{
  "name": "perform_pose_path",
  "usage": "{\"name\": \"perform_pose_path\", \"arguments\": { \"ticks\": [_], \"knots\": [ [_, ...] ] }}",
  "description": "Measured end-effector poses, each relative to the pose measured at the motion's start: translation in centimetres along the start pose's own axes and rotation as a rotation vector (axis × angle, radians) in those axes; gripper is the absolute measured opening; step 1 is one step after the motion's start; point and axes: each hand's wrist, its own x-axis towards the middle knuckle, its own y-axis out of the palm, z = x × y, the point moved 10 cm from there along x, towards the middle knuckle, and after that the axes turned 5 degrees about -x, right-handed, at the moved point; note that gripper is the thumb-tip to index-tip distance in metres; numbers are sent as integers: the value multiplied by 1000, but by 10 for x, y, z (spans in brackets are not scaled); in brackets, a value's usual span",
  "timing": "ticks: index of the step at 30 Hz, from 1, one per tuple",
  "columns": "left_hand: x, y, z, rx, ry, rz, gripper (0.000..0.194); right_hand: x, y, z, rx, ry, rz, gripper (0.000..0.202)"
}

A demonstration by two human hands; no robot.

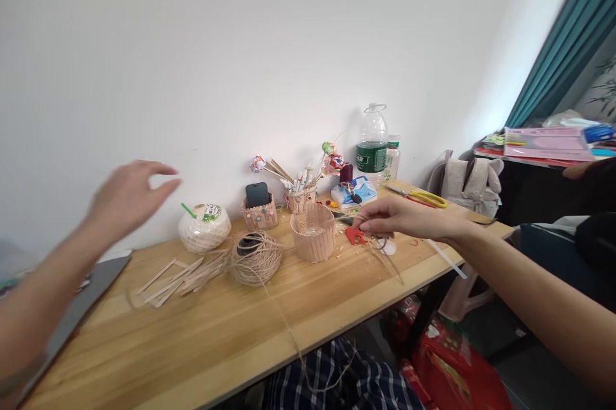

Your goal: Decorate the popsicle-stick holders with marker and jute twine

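Navy clothing (332, 375) with white checks

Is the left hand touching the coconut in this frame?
Apart. The head view shows the left hand raised, with a strip of wall between its fingertips and the coconut.

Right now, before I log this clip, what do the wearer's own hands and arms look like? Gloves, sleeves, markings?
Left hand and right hand are both bare: no gloves, no rings visible. No sleeve on the visible right forearm; the left's lower end is too blurred to tell. Dark blue plaid cloth with white lines at the lap.
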Motion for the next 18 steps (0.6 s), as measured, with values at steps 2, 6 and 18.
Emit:
{"name": "perform_pose_path", "arguments": {
  "ticks": [2,6,18],
  "knots": [
    [-31,45,-55,-317,91,212,39,14,13,21,15,-47,1,32],
    [-99,127,-145,-630,269,772,50,37,31,58,86,-164,-11,25],
    [-164,105,-93,-517,348,1320,32,25,52,-19,565,107,47,36]
  ]
}}
